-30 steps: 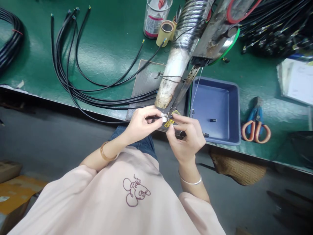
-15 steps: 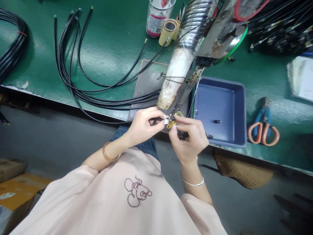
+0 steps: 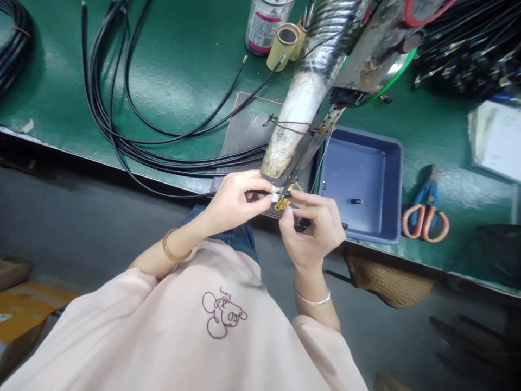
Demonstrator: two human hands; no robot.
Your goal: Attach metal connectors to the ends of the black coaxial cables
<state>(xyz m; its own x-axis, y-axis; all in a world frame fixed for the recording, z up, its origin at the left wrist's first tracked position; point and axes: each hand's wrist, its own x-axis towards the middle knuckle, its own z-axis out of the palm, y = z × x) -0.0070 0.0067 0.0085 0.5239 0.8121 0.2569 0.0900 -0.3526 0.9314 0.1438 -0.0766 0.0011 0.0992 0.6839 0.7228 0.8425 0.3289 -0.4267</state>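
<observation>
- Holding same spot as 1 s ago: both hands stay just below tip of wrapped machine arm (image 3: 291,125); only the view shifted, so nothing let go, grip unchanged.
- Left hand (image 3: 234,203): fingers closed, pinching black cable end (image 3: 264,194) w/ white tip.
- Right hand (image 3: 315,228): thumb + forefinger pinched on yellow terminal (image 3: 282,204), touching cable tip, just below arm tip.
- Blue tray (image 3: 391,190) just right of arm.

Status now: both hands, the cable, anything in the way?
Left hand pinches black cable end. Right hand pinches small yellow piece beside it. Taped machine arm just above both.
</observation>
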